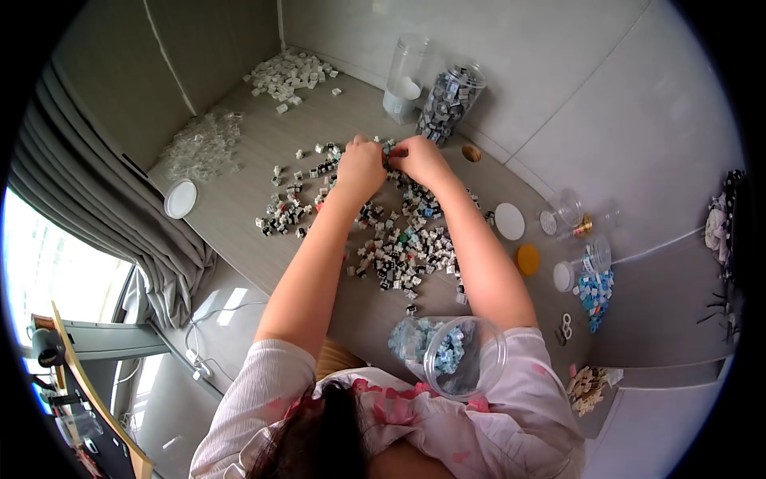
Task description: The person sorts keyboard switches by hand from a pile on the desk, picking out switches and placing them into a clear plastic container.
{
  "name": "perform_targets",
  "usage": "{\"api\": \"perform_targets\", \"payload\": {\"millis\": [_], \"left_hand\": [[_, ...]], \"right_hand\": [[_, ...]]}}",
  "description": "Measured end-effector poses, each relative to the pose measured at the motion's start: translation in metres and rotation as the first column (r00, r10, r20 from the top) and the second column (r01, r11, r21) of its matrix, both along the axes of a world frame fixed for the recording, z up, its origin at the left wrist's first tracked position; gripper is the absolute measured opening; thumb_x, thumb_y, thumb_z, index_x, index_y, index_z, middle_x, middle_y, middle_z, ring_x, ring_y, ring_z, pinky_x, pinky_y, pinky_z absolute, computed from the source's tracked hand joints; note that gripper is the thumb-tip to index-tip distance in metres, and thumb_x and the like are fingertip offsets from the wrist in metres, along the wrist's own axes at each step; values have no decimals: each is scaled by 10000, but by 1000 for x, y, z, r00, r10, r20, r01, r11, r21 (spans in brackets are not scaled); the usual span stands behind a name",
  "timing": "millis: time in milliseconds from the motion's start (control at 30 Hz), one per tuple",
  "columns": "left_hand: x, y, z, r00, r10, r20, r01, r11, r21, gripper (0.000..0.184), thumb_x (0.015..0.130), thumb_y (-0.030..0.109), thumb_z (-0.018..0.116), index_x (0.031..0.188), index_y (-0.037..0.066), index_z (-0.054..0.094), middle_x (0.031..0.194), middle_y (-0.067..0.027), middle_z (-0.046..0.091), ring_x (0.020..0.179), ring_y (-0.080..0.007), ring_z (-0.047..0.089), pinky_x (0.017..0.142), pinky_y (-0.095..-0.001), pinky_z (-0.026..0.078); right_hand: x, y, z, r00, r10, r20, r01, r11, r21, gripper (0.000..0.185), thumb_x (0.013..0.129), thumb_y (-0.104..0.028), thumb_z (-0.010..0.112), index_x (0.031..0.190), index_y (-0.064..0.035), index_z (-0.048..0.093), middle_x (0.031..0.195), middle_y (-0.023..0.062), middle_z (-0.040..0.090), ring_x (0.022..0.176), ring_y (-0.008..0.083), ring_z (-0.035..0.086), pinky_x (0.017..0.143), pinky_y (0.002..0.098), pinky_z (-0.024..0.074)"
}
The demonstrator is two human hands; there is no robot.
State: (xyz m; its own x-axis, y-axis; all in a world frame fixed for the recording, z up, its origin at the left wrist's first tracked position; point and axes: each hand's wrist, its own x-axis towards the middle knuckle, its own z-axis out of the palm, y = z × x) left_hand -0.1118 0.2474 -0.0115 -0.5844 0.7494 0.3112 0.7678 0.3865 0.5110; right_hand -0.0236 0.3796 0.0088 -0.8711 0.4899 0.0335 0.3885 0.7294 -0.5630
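A spread-out pile of small mechanical keyboard switches [399,251], mostly white and black, covers the middle of the table. At the pile's far side my left hand [361,169] is closed, its fingertips mostly turned away from view. Just right of it, my right hand [420,162] has thumb and fingers pinched together over the switches. Whatever small piece either hand holds is hidden or too small to make out. Close to my body, a clear plastic jar [467,359] lies tilted with light-blue pieces [415,339] inside it, its mouth facing me.
Behind the hands stand a jar of grey pieces [447,104] and a clear jar [405,80]. White pieces [291,76] and transparent pieces [206,145] lie at the back left. Lids [509,221] and blue pieces [594,291] sit to the right. A round hole [471,152] pierces the tabletop.
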Motion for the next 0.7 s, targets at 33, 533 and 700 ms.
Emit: {"api": "perform_targets", "payload": {"millis": [33,533,700], "left_hand": [[1,1,-3,999,9,-45,-9,1000,1,156,690,55,657,839,34,698,1027,-205,589,980,-368,591,821,-420,527],[-11,-22,2,996,-81,32,81,997,-1,224,675,119,719,896,81,717,985,-162,581,1009,-355,568,889,-408,478],[-9,-21,4,993,-91,76,92,996,-1,237,667,158,744,892,90,718,986,-157,577,994,-345,576,873,-406,483]], "right_hand": [[0,1,2,999,21,37,-20,1000,-12,227,693,-208,750,878,-78,741,844,149,702,818,299,679,762,377,529],[-2,-1,-3,981,-118,-151,69,952,-297,273,791,-279,659,784,-7,658,624,58,613,573,162,579,541,311,463],[15,21,18,937,-324,-130,-46,253,-966,299,870,-320,566,851,-22,587,737,93,577,504,101,444,380,200,264]]}}
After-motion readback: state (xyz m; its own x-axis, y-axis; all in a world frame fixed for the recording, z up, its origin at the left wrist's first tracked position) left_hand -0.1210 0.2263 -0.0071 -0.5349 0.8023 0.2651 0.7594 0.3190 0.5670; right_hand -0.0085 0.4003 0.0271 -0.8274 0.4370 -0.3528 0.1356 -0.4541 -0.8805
